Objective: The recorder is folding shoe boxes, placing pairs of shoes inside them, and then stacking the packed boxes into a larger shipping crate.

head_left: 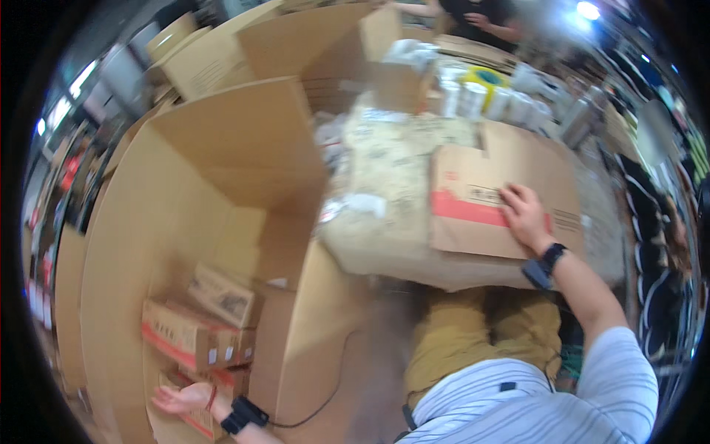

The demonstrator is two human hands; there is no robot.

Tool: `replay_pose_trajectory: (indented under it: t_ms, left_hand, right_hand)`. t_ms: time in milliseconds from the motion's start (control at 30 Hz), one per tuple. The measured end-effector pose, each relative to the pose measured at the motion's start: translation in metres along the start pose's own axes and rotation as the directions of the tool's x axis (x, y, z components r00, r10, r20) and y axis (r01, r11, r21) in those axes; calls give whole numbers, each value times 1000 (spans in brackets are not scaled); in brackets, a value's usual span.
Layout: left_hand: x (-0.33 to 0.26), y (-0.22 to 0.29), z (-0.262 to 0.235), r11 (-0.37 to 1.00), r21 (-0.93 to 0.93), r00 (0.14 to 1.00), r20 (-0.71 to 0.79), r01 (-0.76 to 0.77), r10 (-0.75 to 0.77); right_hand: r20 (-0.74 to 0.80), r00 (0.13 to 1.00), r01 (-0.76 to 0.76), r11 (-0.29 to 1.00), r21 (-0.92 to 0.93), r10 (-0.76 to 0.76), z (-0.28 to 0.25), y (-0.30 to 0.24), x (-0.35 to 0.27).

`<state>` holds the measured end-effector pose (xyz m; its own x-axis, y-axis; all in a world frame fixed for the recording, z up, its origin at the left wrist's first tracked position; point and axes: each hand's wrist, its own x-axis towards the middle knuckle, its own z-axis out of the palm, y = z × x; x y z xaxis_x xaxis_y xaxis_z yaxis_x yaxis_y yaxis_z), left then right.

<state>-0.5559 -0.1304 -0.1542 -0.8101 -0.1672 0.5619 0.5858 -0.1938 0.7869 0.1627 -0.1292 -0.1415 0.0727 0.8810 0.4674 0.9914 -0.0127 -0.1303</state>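
Observation:
On the table lies a flattened brown carton [510, 163] with a red band along its near side. My right hand [526, 216] rests on it, fingers laid over the printed side and slightly bent. At the lower left, my left hand [183, 398] is palm up with its fingers stretched out, holding nothing. It is over the inside of a large open cardboard box [177, 185]. Small brown boxes with red bands [174, 333] are stacked in that box, beside and under the left hand. One smaller printed carton [222, 294] lies tilted on the stack.
The table [399, 248] has a worn, stained cover. White rolls [473, 100] and a roll of yellow tape [484, 78] stand at its far side. Another person [481, 18] is beyond it. More large cartons [222, 55] rise at the back left. A cable [340, 377] trails from my left wrist.

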Motion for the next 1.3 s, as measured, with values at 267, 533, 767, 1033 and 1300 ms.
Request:
replay_pose_trajectory:
  t_ms: [267, 533, 767, 1033, 1300]
  left_hand:
    - [-267, 217, 43, 907, -258, -106, 945, 334, 308]
    - [-412, 243, 43, 949, -304, -309, 898, 81, 314]
    - [-356, 300, 55, 757, -94, -274, 897, 647, 346]
    - [-389, 394, 67, 335, -573, 356, 772, 748, 527]
    - [-399, 395, 152, 706, 146, -503, 799, 693, 329]
  right_hand:
    - [-106, 987, -75, 926, 369, 122, -7, -7, -17]
    - [24, 859, -504, 835, 220, 512, -58, 100, -133]
    - [183, 819, -494, 506, 707, 544, -96, 109, -124]
    - [185, 907, -394, 604, 693, 379, -169, 99, -102]
    - [-185, 980, -14, 954, 299, 73, -245, 45, -16]
